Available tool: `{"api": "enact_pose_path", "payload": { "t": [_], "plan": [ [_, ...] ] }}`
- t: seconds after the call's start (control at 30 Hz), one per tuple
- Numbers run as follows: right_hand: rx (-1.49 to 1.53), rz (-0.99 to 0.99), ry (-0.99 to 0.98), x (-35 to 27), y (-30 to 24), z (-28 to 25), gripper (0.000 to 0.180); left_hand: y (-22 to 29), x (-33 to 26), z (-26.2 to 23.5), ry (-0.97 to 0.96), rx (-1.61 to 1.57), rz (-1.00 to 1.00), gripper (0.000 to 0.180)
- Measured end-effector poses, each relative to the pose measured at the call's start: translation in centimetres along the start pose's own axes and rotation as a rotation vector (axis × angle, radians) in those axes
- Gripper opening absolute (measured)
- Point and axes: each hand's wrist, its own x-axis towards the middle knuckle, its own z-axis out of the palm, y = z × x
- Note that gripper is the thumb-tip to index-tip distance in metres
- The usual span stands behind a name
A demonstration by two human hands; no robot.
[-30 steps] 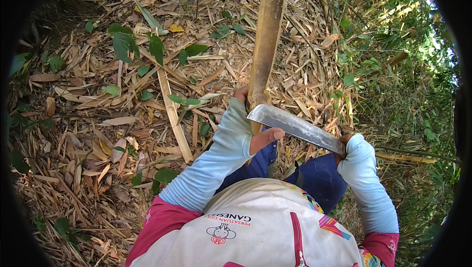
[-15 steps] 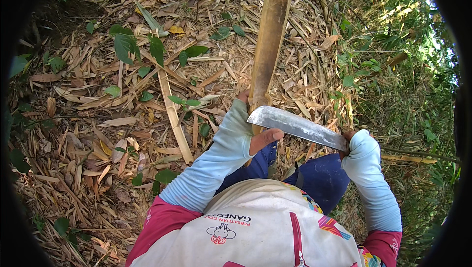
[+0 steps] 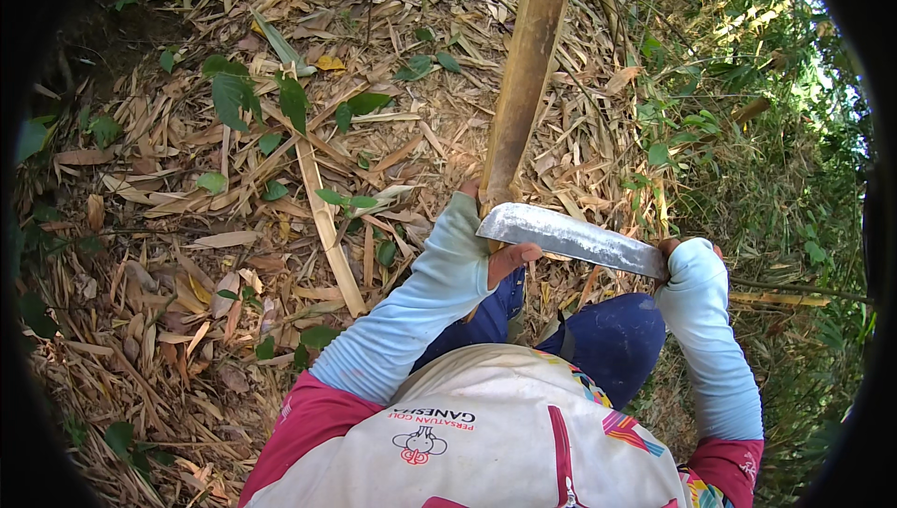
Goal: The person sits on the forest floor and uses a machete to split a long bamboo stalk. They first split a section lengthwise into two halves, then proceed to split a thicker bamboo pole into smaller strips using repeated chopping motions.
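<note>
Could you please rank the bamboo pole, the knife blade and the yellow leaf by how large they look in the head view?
1. Bamboo pole, largest.
2. Knife blade, though it sits nearer the camera.
3. Yellow leaf, smallest.

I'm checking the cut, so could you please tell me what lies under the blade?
Under the blade the bamboo pole crosses, gripped by the left hand. The pole's lower end and the right hand fingers are hidden.

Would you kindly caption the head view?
Left hand steadies tan bamboo pole; right hand holds grey steel machete against it.
</note>
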Motion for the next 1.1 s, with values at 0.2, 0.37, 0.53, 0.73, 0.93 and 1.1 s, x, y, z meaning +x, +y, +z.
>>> {"api": "enact_pose_path", "payload": {
  "t": [0.2, 0.37, 0.53, 0.73, 0.93, 1.1],
  "plan": [
    [-0.146, 0.079, 0.077, 1.2, 0.8, -0.8, 0.028, -0.6, 0.5, 0.4, 0.108, -0.010, -0.173, 0.075],
    [0.138, 0.050, 0.362, 1.2, 4.4, 0.5, 0.024, -1.7, 0.8, -0.6, 0.161, 0.015, 0.014, 0.065],
    [0.262, 0.009, 0.308, -0.6, 3.3, 2.4, 0.027, -1.8, 0.3, -1.3, 0.109, 0.198, -0.025, 0.095],
    [-0.076, -0.042, 0.038, -0.8, 1.0, 1.0, 0.019, -0.8, 0.2, -1.0, 0.088, 0.106, -0.002, 0.107],
    [-0.105, -0.077, 0.064, -1.1, 0.8, -1.3, 0.014, 0.0, -0.3, -0.1, 0.065, 0.015, -0.084, 0.103],
    [-0.082, -0.062, 0.011, -1.0, 1.3, -2.7, 0.021, 0.4, -0.2, 0.1, 0.019, 0.104, -0.102, 0.101]
  ]
}}
